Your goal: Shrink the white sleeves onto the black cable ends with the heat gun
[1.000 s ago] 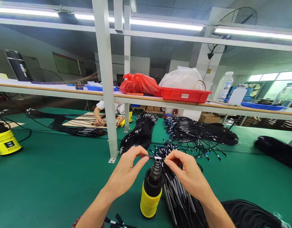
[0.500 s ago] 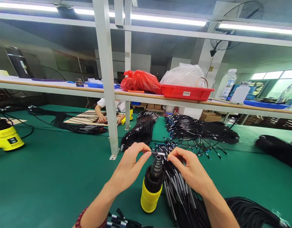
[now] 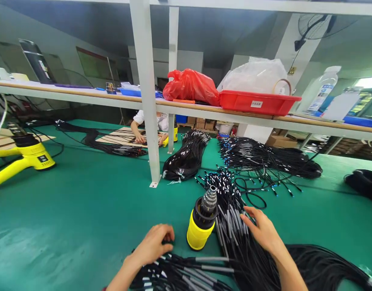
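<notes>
A yellow and black heat gun (image 3: 200,231) stands upright on the bench, its stepped metal nozzle pointing up. To its left, my left hand (image 3: 155,244) is low over the near bundle of black cables (image 3: 186,270), thumb and curled fingers apart with nothing visible between them. My right hand (image 3: 263,230) is on the other side, above the long bundle of black cables with grey sleeves (image 3: 234,220). Its thumb and forefinger are spread, and it holds nothing. White-marked cable ends (image 3: 223,184) fan out behind the heat gun.
Another yellow heat gun (image 3: 37,155) lies at the left. More cable bundles (image 3: 186,157) rest beyond the white post (image 3: 149,101). The shelf above carries a red bag (image 3: 190,87), a red tray (image 3: 258,103) and bottles. Across the bench, a co-worker's hand (image 3: 139,138) rests over a board.
My hands have parted and come down from above the nozzle; the sleeved cable they held there has been let go. The camera view has shifted too.
</notes>
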